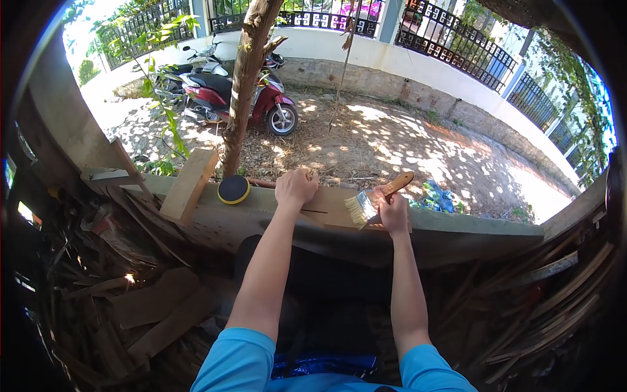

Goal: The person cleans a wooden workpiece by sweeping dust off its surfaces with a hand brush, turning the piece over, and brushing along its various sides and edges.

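A paint brush (363, 208) with pale bristles and a brown wooden handle is held in my right hand (393, 210), its handle pointing up and to the right. The bristles are over a flat wooden board (336, 210) that lies on the concrete ledge. My left hand (297, 188) is closed at the board's left end; what its fingers hold, if anything, is hidden. A thin dark slot or line shows in the board beside my left hand. Left of that hand, a round black disc with a yellow rim (234, 189) sits on the ledge.
A wooden block (189, 186) stands at the ledge's left part. The ledge (477, 224) runs across in front of me. Beyond it are a tree trunk (245, 85), a red motorbike (261, 98) and blue plastic (439, 197). Scrap wood (157, 297) lies below left, with more planks at right.
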A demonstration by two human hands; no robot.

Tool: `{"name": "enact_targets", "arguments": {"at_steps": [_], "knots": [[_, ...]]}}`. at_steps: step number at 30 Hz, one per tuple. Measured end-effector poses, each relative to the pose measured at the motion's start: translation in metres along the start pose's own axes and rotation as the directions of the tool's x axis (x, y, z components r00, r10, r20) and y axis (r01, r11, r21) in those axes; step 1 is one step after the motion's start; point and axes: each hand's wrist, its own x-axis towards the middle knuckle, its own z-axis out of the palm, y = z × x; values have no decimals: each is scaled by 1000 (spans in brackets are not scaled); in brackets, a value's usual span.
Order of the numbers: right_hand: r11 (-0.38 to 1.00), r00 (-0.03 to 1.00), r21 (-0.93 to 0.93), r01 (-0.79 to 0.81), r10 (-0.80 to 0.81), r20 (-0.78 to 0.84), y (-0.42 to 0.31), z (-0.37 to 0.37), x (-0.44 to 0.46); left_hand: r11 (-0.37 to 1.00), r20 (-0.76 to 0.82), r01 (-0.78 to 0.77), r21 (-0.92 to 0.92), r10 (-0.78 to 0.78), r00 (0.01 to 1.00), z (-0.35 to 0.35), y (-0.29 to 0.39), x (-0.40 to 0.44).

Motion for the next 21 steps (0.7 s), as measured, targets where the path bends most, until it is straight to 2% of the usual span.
{"name": "enact_targets", "arguments": {"at_steps": [18,21], "knots": [[999,999,36,40,-39,-22,-2,2,-1,1000,-12,-10,7,10,1000,2,-1,1],[998,1000,62,-18,16,18,-3,0,-1,1000,-16,-14,5,14,1000,1,-1,0]]}}
